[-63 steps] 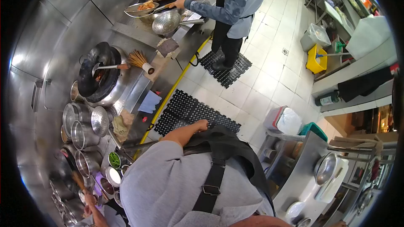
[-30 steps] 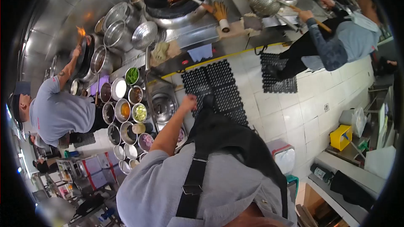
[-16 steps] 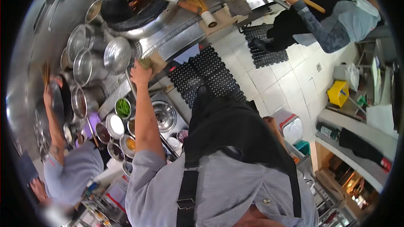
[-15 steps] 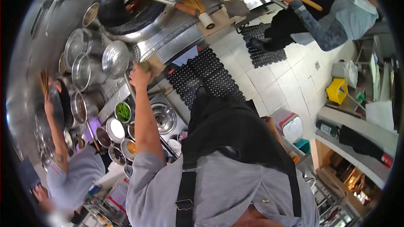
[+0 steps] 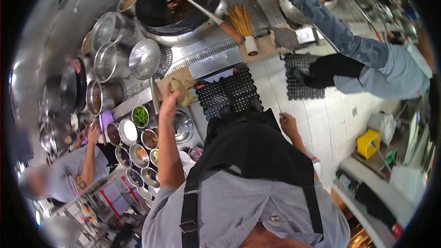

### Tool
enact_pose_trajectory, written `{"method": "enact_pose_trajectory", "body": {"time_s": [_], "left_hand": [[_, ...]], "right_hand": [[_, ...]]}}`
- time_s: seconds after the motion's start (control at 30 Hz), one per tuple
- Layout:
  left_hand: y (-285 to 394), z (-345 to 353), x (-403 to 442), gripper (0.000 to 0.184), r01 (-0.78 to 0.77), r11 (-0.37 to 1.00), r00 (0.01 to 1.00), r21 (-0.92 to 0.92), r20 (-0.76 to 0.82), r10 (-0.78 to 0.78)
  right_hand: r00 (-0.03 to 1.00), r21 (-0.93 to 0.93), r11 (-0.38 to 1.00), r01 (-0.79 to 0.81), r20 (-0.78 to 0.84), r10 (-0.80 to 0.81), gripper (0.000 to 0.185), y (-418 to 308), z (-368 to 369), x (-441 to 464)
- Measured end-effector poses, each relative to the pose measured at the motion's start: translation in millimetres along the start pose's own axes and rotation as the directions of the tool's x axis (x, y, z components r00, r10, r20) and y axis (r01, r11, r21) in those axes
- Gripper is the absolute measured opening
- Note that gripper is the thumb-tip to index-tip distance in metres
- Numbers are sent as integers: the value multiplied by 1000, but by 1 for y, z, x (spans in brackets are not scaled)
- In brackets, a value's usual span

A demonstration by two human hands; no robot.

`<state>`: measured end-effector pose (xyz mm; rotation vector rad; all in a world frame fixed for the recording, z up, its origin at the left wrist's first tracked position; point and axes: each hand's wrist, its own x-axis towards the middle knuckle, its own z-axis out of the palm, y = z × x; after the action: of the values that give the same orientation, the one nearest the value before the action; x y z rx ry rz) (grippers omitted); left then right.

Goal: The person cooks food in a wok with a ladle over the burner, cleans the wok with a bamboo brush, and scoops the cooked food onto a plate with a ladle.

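My left hand [image 5: 169, 103] is closed on a crumpled, greenish-brown cloth [image 5: 182, 93] at the counter's edge. Right beside it runs the handle of a perforated skimmer [image 5: 144, 59], its bowl resting by the pots. Below my left hand, a round metal basin [image 5: 183, 127] is set into the counter. Out past my right hip hangs my right hand [image 5: 288, 125], over the floor; its fingers look loosely curled, and I see nothing in them. A ladle [image 5: 202, 10] with a wooden handle lies across the large black wok [image 5: 177, 2] ahead.
A bamboo brush [image 5: 243, 23] stands beside the wok. Bowls of ingredients, including chopped greens [image 5: 140, 116], crowd the left counter near metal pots [image 5: 103, 96]. One co-worker's sleeve [image 5: 340, 27] reaches across on the right; another person [image 5: 78, 170] works at left. Rubber mats [image 5: 229, 92] cover the floor.
My left hand now has the cloth raised in its grasp, and my right hand has swung out from my side. The right co-worker's arm reaches farther forward; the left one's arm has come down.
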<state>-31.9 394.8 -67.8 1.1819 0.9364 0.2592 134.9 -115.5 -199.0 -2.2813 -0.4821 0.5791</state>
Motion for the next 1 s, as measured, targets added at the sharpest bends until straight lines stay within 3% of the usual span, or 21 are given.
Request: {"method": "enact_pose_trajectory", "body": {"time_s": [0.07,0.13,0.2,0.27,0.37,0.43,0.53,0.57,0.67,0.77,0.87,0.9,0.97,1.0], "left_hand": [[-26,3,-25,57,152,927,984,-342,139,-110],[-29,33,-62,46,240,786,965,-570,50,-258],[-50,52,-78,47,157,653,983,-740,54,-175],[-36,71,-95,50,182,590,983,-786,148,-106],[-52,72,-92,55,216,475,968,-853,252,14],[-48,78,-92,60,231,410,967,-882,256,6],[-23,78,-92,64,245,440,963,-864,268,-10],[-15,77,-92,64,244,464,965,-851,262,-26],[-7,60,-72,67,235,543,956,-806,292,19],[-2,41,-55,63,229,587,941,-776,331,70],[-8,20,-23,60,341,515,913,-786,407,18],[-11,14,-10,58,372,516,901,-772,433,-3],[-10,6,18,55,425,512,879,-747,476,-36],[-2,6,28,56,405,537,888,-740,458,-39]], "right_hand": [[986,83,983,162,33,-165,18,-110,-41,64],[911,152,899,411,-17,-413,16,-193,-66,113],[769,140,757,639,-73,-635,17,-262,-85,149],[641,90,635,768,-100,-761,19,-316,-93,184],[667,-192,651,734,30,-744,40,-378,-86,230],[726,-417,636,650,94,-681,53,-395,-60,265],[845,-379,757,533,195,-497,67,-375,4,334],[883,-251,861,443,290,-369,62,-379,9,342],[847,10,863,506,184,-499,56,-378,16,346],[920,78,918,388,30,-391,46,-375,19,341],[947,106,941,321,-56,-316,33,-383,21,345],[951,92,948,306,-70,-300,29,-391,20,346],[994,218,971,94,38,-105,14,-411,15,339],[990,335,940,62,101,-101,13,-413,18,335]]}}
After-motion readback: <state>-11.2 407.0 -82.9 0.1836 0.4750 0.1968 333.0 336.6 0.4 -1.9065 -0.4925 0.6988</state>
